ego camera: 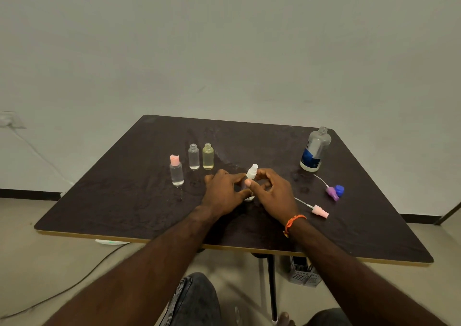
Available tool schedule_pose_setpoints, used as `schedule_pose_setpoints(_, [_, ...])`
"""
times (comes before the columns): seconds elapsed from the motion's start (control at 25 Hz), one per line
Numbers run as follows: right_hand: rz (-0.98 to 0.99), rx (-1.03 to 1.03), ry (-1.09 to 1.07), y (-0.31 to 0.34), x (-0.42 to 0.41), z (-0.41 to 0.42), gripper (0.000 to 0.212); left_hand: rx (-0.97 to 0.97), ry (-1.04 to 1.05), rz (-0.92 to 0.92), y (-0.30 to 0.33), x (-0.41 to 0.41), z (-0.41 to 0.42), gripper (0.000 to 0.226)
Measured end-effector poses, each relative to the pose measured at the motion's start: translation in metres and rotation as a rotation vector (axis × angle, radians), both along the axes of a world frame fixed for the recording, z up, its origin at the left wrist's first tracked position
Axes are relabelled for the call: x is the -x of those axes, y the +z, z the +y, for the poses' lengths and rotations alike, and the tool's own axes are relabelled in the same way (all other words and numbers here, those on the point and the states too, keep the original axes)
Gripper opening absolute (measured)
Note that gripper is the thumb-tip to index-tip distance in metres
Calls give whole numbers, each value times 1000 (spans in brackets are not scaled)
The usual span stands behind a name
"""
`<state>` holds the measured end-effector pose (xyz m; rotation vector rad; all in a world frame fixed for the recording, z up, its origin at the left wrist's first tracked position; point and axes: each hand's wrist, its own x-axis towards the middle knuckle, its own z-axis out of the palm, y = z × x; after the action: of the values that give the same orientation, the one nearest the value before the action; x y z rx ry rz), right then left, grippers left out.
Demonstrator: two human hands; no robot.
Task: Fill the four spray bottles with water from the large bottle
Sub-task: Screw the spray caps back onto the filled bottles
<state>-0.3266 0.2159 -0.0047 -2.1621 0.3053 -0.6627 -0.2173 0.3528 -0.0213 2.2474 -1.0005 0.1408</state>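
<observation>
Both hands meet at the middle of the dark table, around a small spray bottle that stands there and is mostly hidden by them. The left hand is closed around the body of this bottle, and the right hand pinches the white spray head on its top between thumb and fingers. In my judgement such a bottle is light, thin plastic and a little slippery, because the table looks wet; it is better to hold it low on the body and to turn the head only at its collar. Three other small bottles stand to the left: one with a pink cap, a clear one and a yellowish one, the last two open. The large bottle stands uncapped at the far right; its blue and white label is too small to read.
</observation>
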Motion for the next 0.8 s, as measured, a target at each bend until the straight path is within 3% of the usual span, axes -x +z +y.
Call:
schedule_pose_setpoints(0.24, [-48, -4, -5, -15, 20, -30, 28, -15, -99, 7, -2, 18, -20, 50])
schedule_pose_setpoints(0.8, [-97, 36, 28, -7, 31, -52, 17, 7, -98, 57, -3, 36, -38, 52])
